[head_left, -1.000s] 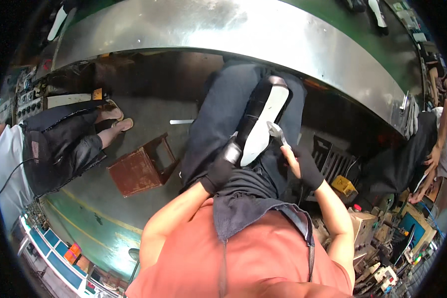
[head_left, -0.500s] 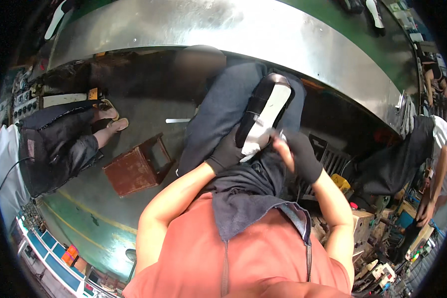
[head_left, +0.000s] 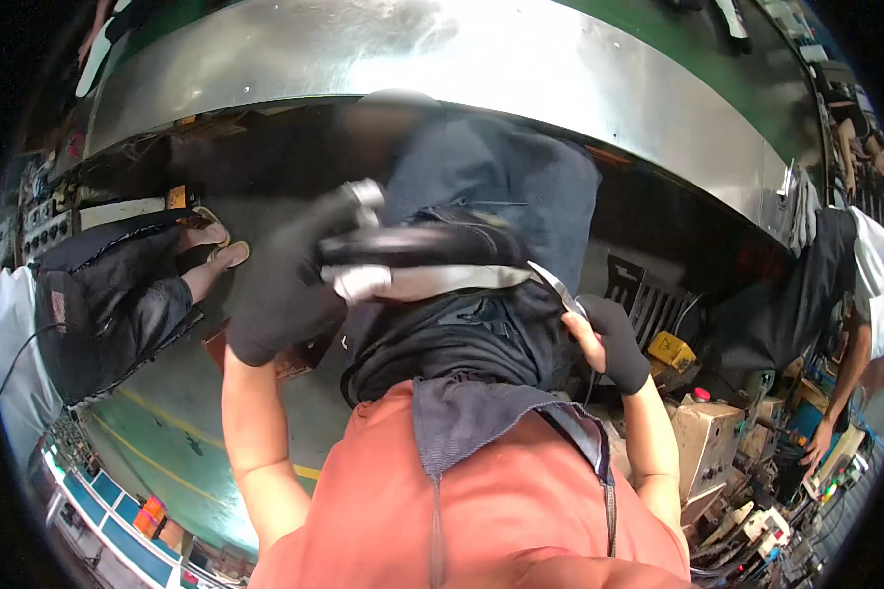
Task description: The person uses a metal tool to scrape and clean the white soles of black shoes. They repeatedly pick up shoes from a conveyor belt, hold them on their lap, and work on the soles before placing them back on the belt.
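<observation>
A black shoe [head_left: 476,236] with a whitish sole [head_left: 462,282] lies crosswise above my lap, its near end blurred by motion. My left hand [head_left: 300,270], in a dark glove with pale fingertips, is closed round the shoe's left end. At the other end my right hand [head_left: 607,339], also in a dark glove with bare fingers showing, grips a thin curved silvery tool [head_left: 556,285]. The tool's tip is beside or touching the sole's right end; I cannot tell which. Dark cloth [head_left: 452,339] is bunched on my lap beneath the shoe.
Ahead runs a metal bench edge [head_left: 442,49] with a green belt beyond it, carrying shoe parts. A brown wooden stool [head_left: 295,361] stands left of me, partly hidden by my arm. People are on both sides. At the right are a wooden box [head_left: 702,442] and a yellow object [head_left: 671,350].
The shoe has turned from pointing away from me to lying crosswise. My left hand has swung left and forward with it. My right hand has shifted slightly right, and the tool shows more plainly.
</observation>
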`<act>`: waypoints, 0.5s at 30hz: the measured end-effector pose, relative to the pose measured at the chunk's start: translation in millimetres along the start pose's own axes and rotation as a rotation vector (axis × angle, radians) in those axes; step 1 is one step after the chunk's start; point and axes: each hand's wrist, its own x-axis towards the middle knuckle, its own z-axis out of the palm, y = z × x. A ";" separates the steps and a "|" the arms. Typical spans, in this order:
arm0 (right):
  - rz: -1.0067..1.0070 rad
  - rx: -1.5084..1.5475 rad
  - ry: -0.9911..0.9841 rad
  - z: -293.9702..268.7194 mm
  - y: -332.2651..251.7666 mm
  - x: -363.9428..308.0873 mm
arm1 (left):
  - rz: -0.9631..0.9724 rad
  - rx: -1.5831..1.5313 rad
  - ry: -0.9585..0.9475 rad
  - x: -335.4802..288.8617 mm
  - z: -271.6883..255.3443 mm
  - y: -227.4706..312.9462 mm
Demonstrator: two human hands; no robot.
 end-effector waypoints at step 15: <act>0.246 -0.033 -0.223 -20.9 22.4 17.9 | 0.079 -0.168 0.024 34.1 169.8 -112.0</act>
